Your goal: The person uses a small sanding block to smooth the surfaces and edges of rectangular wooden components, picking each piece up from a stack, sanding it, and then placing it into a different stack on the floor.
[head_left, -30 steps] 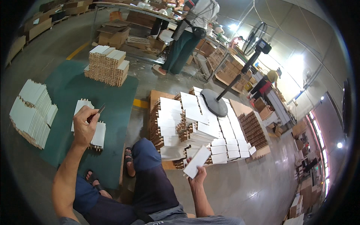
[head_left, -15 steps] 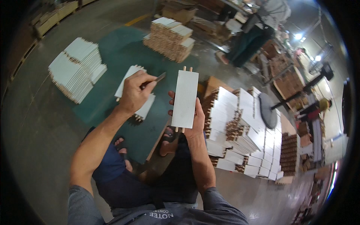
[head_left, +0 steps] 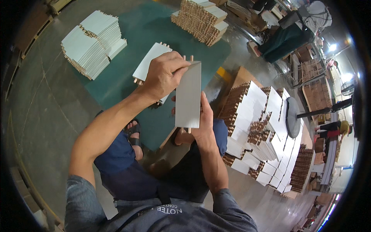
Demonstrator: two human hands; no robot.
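Note:
My right hand (head_left: 205,118) grips a white board (head_left: 188,98) along its right side, with fingertips showing past its left edge. Wooden dowels stick out of both ends of the board, which is held upright before me. My left hand (head_left: 167,73) is closed on a small knife (head_left: 195,62), whose flat metal blade lies against the board's top edge; its handle is hidden in the fingers. Behind my left hand, another white dowelled board (head_left: 152,62) rests on the green surface (head_left: 131,34), partly covered by the hand and wrist.
A stack of white boards (head_left: 94,42) stands at the far left, another stack (head_left: 201,21) at the back. To my right is a large pile of dowelled boards (head_left: 247,112) with a dark round fan base (head_left: 293,118) beside it. A person (head_left: 286,38) stands at the back right.
The knife has moved right, from beside the board onto its top edge. The view has shifted, so the stacks sit higher and further right. My right hand still holds the board.

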